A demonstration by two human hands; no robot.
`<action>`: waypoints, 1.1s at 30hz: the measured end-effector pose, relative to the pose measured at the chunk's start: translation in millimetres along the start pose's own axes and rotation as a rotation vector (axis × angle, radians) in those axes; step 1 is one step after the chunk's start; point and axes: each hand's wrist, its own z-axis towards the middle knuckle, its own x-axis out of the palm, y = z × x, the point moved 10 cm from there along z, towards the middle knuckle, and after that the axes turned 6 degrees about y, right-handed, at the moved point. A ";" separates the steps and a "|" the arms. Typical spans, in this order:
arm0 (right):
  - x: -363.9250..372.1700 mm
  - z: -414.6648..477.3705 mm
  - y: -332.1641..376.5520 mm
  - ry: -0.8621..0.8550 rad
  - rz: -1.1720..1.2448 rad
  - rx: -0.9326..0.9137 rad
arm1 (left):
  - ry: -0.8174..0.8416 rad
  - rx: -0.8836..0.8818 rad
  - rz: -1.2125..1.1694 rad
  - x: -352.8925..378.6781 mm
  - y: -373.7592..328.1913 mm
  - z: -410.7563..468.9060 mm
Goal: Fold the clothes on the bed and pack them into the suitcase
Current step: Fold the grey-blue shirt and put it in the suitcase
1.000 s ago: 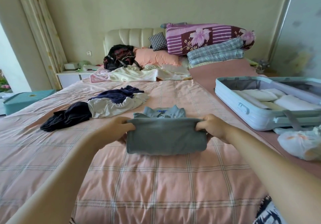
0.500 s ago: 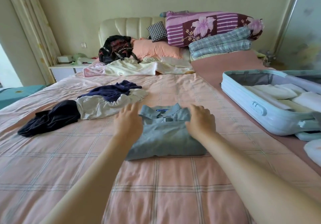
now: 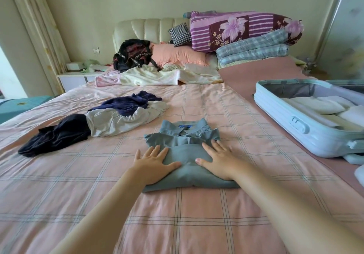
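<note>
A bedroom with pale walls and a curtain at the left; nearly the whole view is a wide bed [image 3: 197, 224] under a pink checked sheet. Against the padded headboard are a purple flowered quilt [image 3: 236, 28], a blue plaid quilt [image 3: 254, 50] below it, a pink pillow [image 3: 177, 55], a black backpack [image 3: 132, 55] and a crumpled cream blanket [image 3: 157, 76].

On the right side of the bed a light blue hard-shell suitcase [image 3: 291, 127] lies open. Several folded white garments [image 3: 315, 105] are already packed inside it, and there appears to be room left over them.

Left of centre lie the unfolded clothes: a white garment [image 3: 118, 123] with a navy garment [image 3: 128, 103] bunched on top of it, and touching its left end, a black garment [image 3: 57, 133] in a heap.

In the middle, near the person, sits a grey-blue collared shirt [image 3: 187, 176], folded into a compact rectangle with the collar at the far end. The left hand [image 3: 152, 163] and the right hand [image 3: 218, 162] both lie flat on it, fingers straight and spread, palms pressing the top layer down, thumbs pointing toward each other.

By my reading, the shirt's folding is as good as done and this is the final smoothing; it has yet to go into the suitcase, which is well apart to the right. After that at least three garments remain to fold and pack, so the task looks somewhere around halfway.
</note>
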 end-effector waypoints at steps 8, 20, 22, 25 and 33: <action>-6.1 -46.3 47.9 0.078 0.015 -0.321 | -0.174 0.380 0.020 -6.6 -36.9 -44.5; -33.2 -71.4 27.5 0.019 0.090 -0.202 | -0.111 0.343 -0.065 -32.0 -34.3 -76.2; -49.3 -80.0 24.7 -0.016 0.186 -0.216 | -0.039 0.351 -0.097 -43.2 -33.4 -87.3; -71.5 -91.6 21.9 -0.057 0.372 -0.257 | 0.038 0.361 -0.217 -59.5 -26.6 -95.8; -74.7 -68.3 -1.5 -0.134 0.160 -0.014 | -0.214 0.135 0.067 -83.4 -27.3 -63.7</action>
